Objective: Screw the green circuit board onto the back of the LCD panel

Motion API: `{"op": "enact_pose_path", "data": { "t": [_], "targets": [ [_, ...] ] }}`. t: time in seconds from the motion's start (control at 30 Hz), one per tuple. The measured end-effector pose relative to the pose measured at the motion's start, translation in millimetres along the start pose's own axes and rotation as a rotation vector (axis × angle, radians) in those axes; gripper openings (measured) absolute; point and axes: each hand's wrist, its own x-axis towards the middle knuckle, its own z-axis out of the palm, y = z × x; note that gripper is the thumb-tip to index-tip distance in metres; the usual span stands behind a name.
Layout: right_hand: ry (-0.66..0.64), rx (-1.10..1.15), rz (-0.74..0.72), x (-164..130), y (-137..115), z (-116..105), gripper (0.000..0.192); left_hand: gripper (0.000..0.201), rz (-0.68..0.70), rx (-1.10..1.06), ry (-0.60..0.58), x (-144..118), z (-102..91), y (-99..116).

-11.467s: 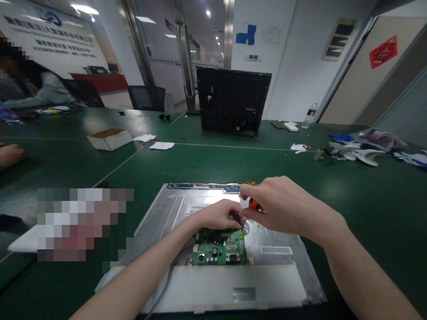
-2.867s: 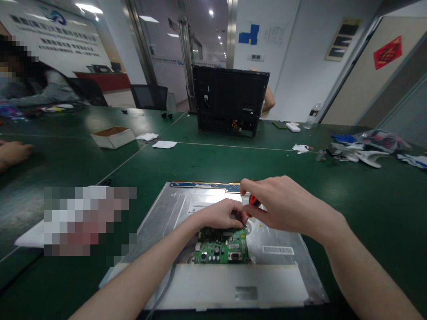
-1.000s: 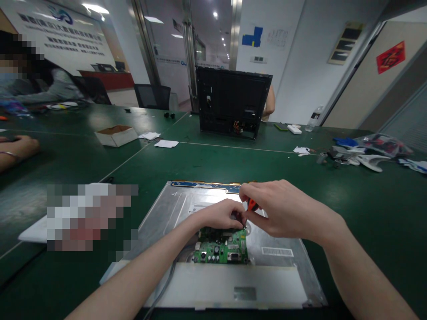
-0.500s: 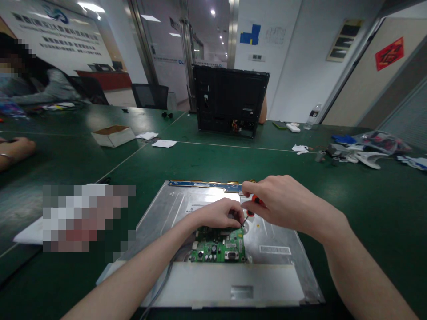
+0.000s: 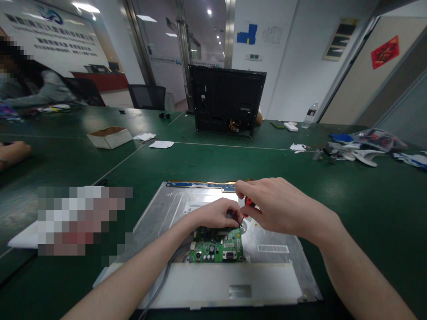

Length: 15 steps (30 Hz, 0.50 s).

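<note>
right hand (image 5: 276,206) curls round a small screwdriver (image 5: 247,203) with an orange handle, fingers pinched on the handle, most of it hidden inside the grip. left hand (image 5: 216,214) sits just beside it, fingertips pressed together at the top right corner of the green circuit board (image 5: 216,250), seemingly steadying the board or the screw; what exactly it pinches cannot be told.

screwdriver: long axis slants, handle up toward the right hand's knuckles, tip down and toward the left fingertips, meeting the board corner between the two hands. the shaft is barely visible.

board lies flat on the silver metal back of a monitor panel (image 5: 167,213), just below both hands, long side running left to right, connectors along the near edge. a grey cable (image 5: 163,280) runs off under the left forearm.

judgement on doing the step well: keep the driver in line with the screw axis, not slanted; press down lightly while turning; left fingers hold the board from shifting but stay off the tip; turn slowly so the bit does not slip onto the components.

beyond the hands, well apart: a black monitor housing (image 5: 227,100) stands upright on the green table (image 5: 367,200).
</note>
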Motion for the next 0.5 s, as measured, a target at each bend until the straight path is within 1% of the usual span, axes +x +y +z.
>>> {"op": "enact_pose_path", "data": {
  "t": [0.13,0.2,0.37,0.5],
  "targets": [
    [0.012,-0.087,0.048,4.2,-0.9,2.3,0.014,0.014,0.021,-0.009,-0.018,0.4,-1.0,1.0],
    [0.008,-0.094,0.055,4.4,-0.9,3.2,0.015,0.015,0.022,0.004,-0.016,0.3,-0.9,0.5],
    [-0.006,0.016,-0.027,-0.3,-2.6,0.8,0.005,0.007,0.006,0.051,-0.001,-1.4,1.2,-2.4],
    [-0.052,0.028,-0.056,-1.9,-6.1,-1.9,0.008,0.007,-0.03,0.057,0.028,-2.6,2.4,-2.3]
  ]
}}
